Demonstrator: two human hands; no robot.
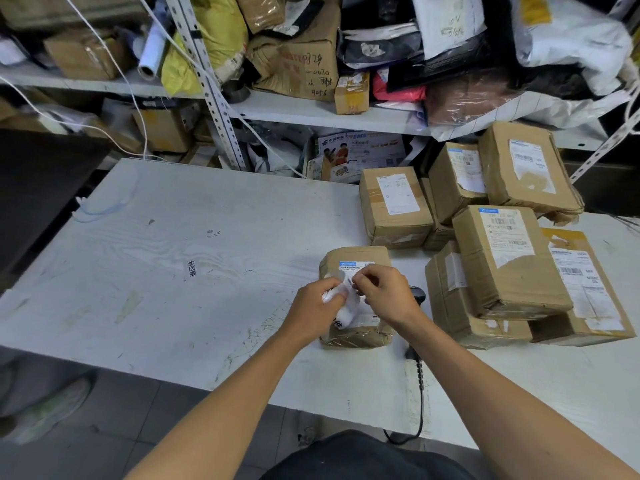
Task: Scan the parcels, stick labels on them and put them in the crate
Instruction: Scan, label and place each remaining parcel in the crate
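A small brown cardboard parcel point(358, 336) with a white shipping label lies on the white table point(173, 254) in front of me. Over it, my left hand point(313, 308) grips a white strip of label paper point(341, 306). My right hand point(384, 294) pinches the strip's upper end, close to the left fingers. A black barcode scanner point(417, 294) lies just right of the parcel, mostly hidden behind my right wrist, its coiled cable point(420, 386) hanging over the table's front edge. No crate is in view.
Several taped cardboard parcels point(502, 258) are stacked at the table's right side. Metal shelves point(311, 112) behind the table are crammed with boxes and bags. A small black-printed sticker point(191, 268) sits on the table's middle. A shoe point(48, 407) shows on the floor, lower left.
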